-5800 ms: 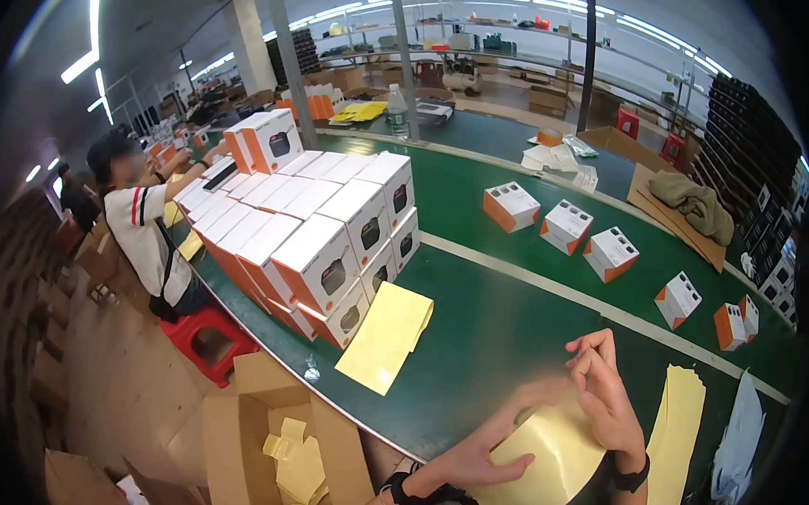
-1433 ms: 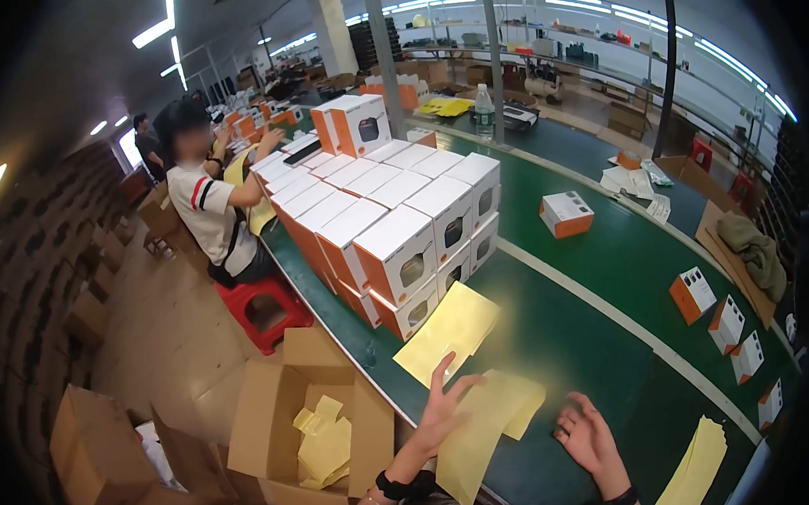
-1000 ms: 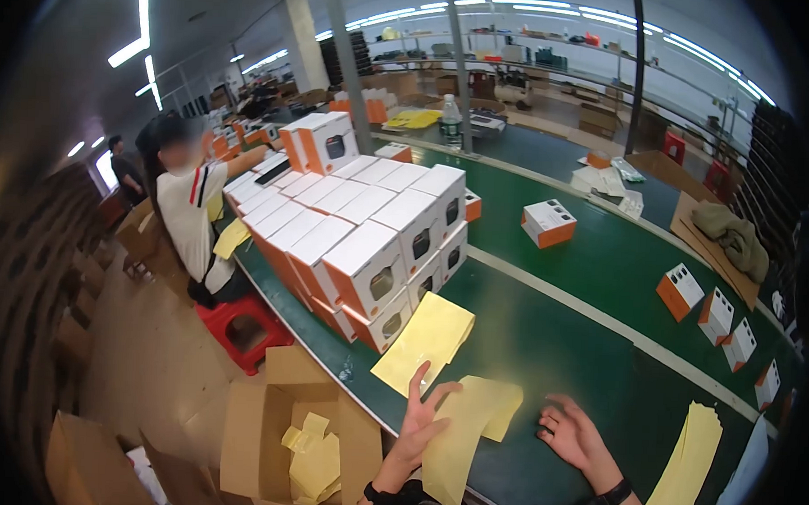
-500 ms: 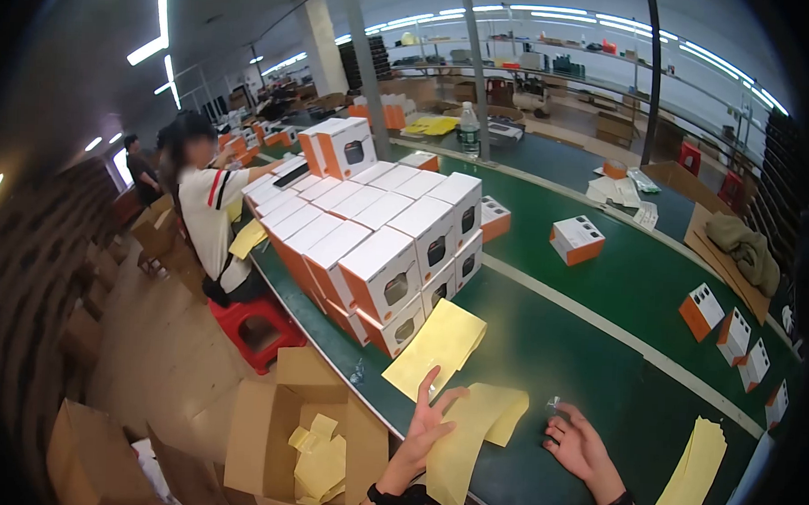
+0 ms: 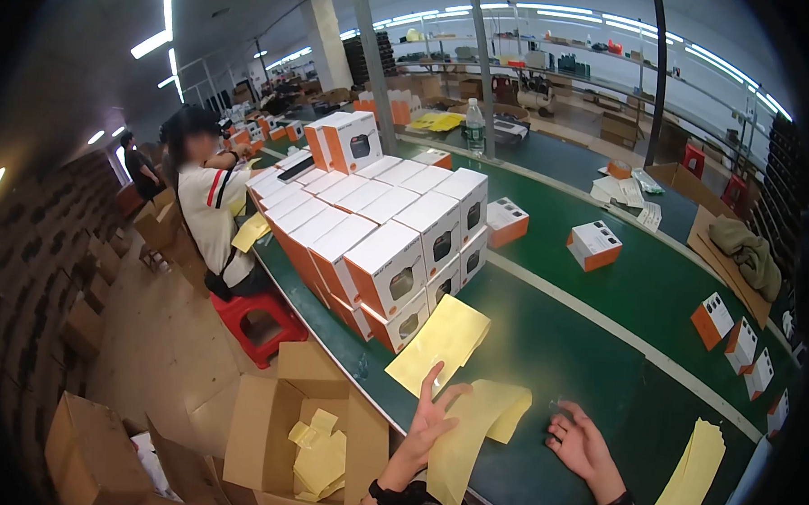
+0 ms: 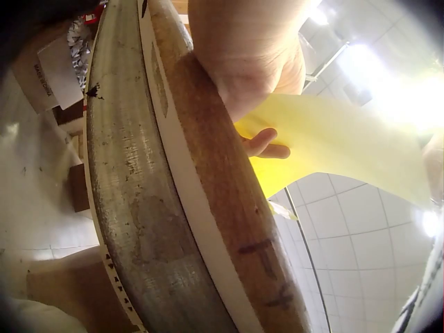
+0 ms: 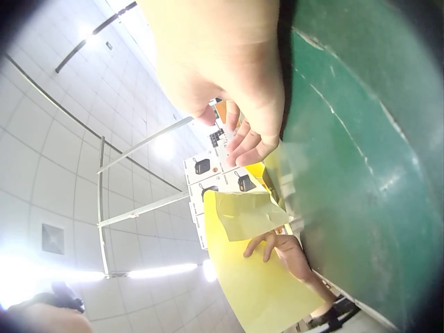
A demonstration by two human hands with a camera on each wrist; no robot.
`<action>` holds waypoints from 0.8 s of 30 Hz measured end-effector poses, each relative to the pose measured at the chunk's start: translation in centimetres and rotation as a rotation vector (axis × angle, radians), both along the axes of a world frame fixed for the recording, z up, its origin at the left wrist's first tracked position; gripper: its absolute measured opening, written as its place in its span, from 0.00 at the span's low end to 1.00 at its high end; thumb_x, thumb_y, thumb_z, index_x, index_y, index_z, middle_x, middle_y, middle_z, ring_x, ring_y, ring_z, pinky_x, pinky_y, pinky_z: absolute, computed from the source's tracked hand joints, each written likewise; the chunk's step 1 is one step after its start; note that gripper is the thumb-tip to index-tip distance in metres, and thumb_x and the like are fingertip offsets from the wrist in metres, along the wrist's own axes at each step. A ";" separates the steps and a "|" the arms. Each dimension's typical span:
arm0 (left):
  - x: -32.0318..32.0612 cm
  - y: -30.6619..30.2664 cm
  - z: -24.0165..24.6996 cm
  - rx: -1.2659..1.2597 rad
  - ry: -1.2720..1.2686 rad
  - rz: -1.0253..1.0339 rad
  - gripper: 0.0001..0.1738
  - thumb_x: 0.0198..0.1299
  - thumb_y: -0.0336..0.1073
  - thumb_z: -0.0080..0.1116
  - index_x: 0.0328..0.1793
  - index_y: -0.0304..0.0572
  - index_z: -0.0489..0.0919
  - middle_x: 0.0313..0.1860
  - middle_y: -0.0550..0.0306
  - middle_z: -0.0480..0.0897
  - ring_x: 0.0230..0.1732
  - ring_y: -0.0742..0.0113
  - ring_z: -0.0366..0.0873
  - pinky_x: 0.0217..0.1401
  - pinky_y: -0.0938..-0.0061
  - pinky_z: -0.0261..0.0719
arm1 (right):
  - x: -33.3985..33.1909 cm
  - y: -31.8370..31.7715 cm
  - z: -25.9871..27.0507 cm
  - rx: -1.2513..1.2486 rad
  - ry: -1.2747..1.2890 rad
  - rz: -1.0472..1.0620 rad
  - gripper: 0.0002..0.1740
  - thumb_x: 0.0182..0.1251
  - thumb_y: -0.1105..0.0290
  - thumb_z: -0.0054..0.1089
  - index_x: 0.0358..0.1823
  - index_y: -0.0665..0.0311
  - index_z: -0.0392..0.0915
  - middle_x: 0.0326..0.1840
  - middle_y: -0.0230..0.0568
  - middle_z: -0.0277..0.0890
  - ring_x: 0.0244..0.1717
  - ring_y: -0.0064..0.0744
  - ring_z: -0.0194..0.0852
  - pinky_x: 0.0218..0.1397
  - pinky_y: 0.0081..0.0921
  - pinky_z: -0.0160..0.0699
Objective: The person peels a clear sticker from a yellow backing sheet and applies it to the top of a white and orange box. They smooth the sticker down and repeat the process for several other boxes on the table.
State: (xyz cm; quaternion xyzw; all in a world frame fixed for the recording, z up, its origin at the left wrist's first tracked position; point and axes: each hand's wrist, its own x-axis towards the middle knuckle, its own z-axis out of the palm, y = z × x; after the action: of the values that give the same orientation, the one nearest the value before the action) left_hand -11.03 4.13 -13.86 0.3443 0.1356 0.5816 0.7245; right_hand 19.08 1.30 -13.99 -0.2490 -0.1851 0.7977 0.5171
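In the head view my left hand (image 5: 424, 434) grips a curved yellow paper sheet (image 5: 459, 449) above the table's near edge, thumb lying across its side. The right wrist view shows that sheet's top end folded over, with the left fingers (image 7: 267, 246) on it. My right hand (image 5: 585, 450) hovers to the right of the sheet, fingers loosely bent, a tiny shiny clear piece (image 5: 556, 405) at its index fingertip. Thumb and fingers stand apart in the right wrist view. A flat pile of yellow sheets (image 5: 441, 340) lies beyond the left hand.
White-and-orange boxes (image 5: 395, 261) form a large stack at left on the green table (image 5: 563, 350). Several loose boxes (image 5: 594, 245) sit along the far strip. Yellow strips (image 5: 688, 472) lie at right. An open carton (image 5: 257, 436) holds yellow pieces. A person (image 5: 208, 199) sits beyond.
From gripping a bent yellow sheet with both hands near it, the hands have moved apart, the left keeping the sheet. Over the last second they hold still; loose boxes shift slightly rightward.
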 end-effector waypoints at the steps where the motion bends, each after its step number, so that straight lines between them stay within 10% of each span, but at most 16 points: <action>1: 0.0 0.0 0.0 0.000 -0.003 -0.003 0.57 0.59 0.16 0.57 0.86 0.63 0.36 0.70 0.41 0.63 0.66 0.55 0.74 0.63 0.68 0.82 | 0.0 0.0 0.0 0.002 0.003 0.002 0.18 0.76 0.66 0.48 0.63 0.59 0.68 0.50 0.45 0.76 0.53 0.37 0.76 0.57 0.37 0.73; 24: -0.3 0.3 -0.1 -0.021 -0.049 -0.011 0.57 0.59 0.15 0.56 0.86 0.63 0.37 0.70 0.41 0.63 0.66 0.55 0.74 0.64 0.69 0.81 | 0.2 0.0 -0.4 -0.012 0.034 0.011 0.17 0.76 0.65 0.47 0.63 0.60 0.68 0.50 0.45 0.77 0.52 0.38 0.76 0.57 0.37 0.73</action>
State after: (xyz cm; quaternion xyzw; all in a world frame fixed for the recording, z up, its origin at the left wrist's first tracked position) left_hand -11.34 4.43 -13.94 0.3228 0.1221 0.5845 0.7343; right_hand 19.26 1.30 -14.40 -0.2377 -0.1730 0.8056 0.5144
